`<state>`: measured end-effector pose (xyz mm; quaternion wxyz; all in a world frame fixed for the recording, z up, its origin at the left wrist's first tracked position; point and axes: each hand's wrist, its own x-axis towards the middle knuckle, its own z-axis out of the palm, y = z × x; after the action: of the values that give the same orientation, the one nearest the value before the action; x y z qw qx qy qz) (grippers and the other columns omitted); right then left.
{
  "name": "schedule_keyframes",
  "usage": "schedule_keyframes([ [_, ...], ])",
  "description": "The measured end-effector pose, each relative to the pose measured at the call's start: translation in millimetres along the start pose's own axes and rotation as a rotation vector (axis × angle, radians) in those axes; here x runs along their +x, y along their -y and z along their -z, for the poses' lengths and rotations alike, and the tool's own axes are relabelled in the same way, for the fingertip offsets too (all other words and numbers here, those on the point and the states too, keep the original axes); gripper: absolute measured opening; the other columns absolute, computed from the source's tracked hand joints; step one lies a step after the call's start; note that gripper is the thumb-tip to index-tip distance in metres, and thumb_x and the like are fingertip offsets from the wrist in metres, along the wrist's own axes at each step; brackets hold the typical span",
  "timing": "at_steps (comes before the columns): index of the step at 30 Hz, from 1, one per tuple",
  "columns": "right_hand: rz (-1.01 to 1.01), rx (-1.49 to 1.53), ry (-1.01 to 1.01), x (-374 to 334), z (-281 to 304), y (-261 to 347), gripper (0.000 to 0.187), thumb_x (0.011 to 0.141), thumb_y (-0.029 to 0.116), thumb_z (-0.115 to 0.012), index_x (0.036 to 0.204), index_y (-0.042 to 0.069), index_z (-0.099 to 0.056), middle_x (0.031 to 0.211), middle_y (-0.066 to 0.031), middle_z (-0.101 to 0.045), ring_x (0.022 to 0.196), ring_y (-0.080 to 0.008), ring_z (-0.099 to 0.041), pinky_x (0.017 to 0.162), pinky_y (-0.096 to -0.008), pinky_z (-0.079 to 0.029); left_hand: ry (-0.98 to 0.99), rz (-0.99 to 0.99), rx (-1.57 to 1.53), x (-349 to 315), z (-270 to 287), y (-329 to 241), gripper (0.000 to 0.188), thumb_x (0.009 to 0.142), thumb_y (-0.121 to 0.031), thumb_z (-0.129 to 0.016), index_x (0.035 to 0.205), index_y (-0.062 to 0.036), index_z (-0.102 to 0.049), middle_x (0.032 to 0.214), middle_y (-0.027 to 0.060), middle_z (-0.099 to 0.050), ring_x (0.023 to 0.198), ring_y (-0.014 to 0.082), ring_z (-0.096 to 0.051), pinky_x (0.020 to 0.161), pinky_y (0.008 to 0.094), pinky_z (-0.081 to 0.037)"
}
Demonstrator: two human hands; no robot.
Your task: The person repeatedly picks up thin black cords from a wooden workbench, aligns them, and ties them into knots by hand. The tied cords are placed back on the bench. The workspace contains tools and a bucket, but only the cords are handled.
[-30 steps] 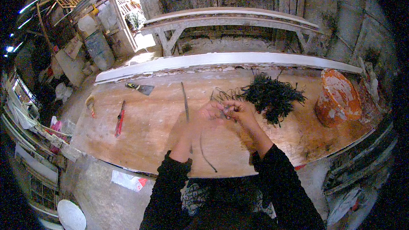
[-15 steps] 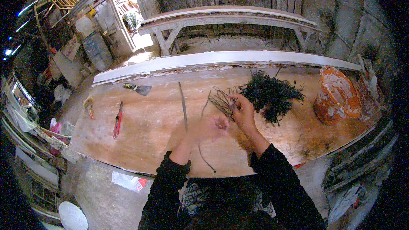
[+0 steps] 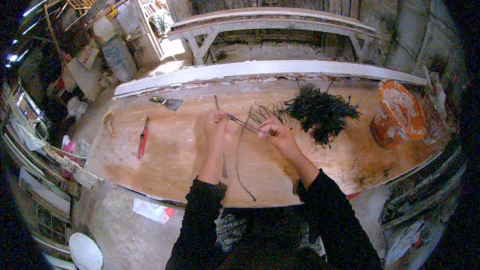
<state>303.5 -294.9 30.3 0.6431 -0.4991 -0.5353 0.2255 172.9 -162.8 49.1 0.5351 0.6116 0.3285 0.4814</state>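
My left hand (image 3: pixel 215 122) pinches one end of a short dark strand (image 3: pixel 243 123) above the middle of the wooden board. My right hand (image 3: pixel 279 134) grips its other end, so the strand stretches doubled between them. Thin dark loops (image 3: pixel 261 112) show just behind my right hand; whether it holds them I cannot tell. A dark bushy bundle of cut strands (image 3: pixel 321 112) lies to its right. Beneath the hands, a long thin cord (image 3: pixel 238 162) curves toward the near edge. A dark flat strip (image 3: pixel 224 166) lies partly hidden under my left hand and forearm.
On the board's left are a putty knife (image 3: pixel 167 103), red-handled pliers-like tool (image 3: pixel 143 140) and a small brush (image 3: pixel 109 122). An orange plaster-smeared bucket (image 3: pixel 387 125) stands at the right. A long white moulding (image 3: pixel 270 68) runs along the far edge, with a bench (image 3: pixel 280 25) beyond.
My left hand has moved up and left and now pinches the strand's end. My right hand has shifted slightly down, away from the loops. The view has turned slightly.
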Motion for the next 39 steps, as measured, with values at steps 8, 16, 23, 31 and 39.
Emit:
schedule_keyframes([
  [8,-0.104,0.239,0.336,-6.8,-15.7,24.1,0.016,0.073,0.015,-0.057,0.082,0.002,-0.059,0.087,-0.0055,-0.054,0.082,-0.0130,-0.050,0.072,-0.0253,-0.038,0.081,0.142,0.045,2.7,3.3,16.7,0.014,0.071,-0.004,-0.050,0.084,-0.0045,-0.053,0.070,0.0014,-0.053,0.054,0.0077,-0.046,0.046,0.0193,-0.037],
  [16,-0.201,0.363,0.092,2.0,-0.1,12.6,0.006,0.068,0.007,-0.061,0.068,0.005,-0.055,0.071,-0.0004,-0.056,0.065,-0.0093,-0.052,0.060,-0.0217,-0.041,0.279,0.094,0.139,-4.8,-5.1,8.2,0.015,0.072,-0.014,-0.058,0.083,-0.0043,-0.056,0.066,-0.0005,-0.054,0.052,0.0066,-0.046,0.045,0.0189,-0.036],
  [23,-0.221,0.027,-0.270,7.2,5.2,10.3,0.006,0.070,0.002,-0.057,0.068,0.005,-0.052,0.065,0.0008,-0.052,0.060,-0.0064,-0.047,0.056,-0.0190,-0.038,0.879,-0.026,0.193,-26.2,-15.4,-6.0,0.019,0.072,-0.021,-0.059,0.080,-0.0049,-0.054,0.060,-0.0021,-0.049,0.050,0.0076,-0.043,0.046,0.0197,-0.035],
  [31,-0.071,-0.274,-0.506,13.0,19.4,-26.4,0.004,0.068,0.002,-0.054,0.071,0.004,-0.054,0.070,-0.0030,-0.053,0.065,-0.0125,-0.048,0.061,-0.0234,-0.039,1.136,0.166,0.126,-33.6,-16.4,-5.6,0.015,0.069,-0.016,-0.062,0.071,-0.0073,-0.050,0.059,-0.0013,-0.047,0.051,0.0067,-0.044,0.044,0.0191,-0.035],
  [39,-0.072,-0.311,-0.548,10.0,22.2,-15.0,0.008,0.065,0.010,-0.062,0.070,0.006,-0.058,0.083,-0.0059,-0.051,0.081,-0.0177,-0.048,0.069,-0.0266,-0.038,0.621,0.111,0.039,-22.0,-10.7,-3.1,0.011,0.071,-0.015,-0.059,0.071,-0.0071,-0.051,0.058,-0.0034,-0.047,0.051,0.0053,-0.043,0.043,0.0191,-0.035],
])
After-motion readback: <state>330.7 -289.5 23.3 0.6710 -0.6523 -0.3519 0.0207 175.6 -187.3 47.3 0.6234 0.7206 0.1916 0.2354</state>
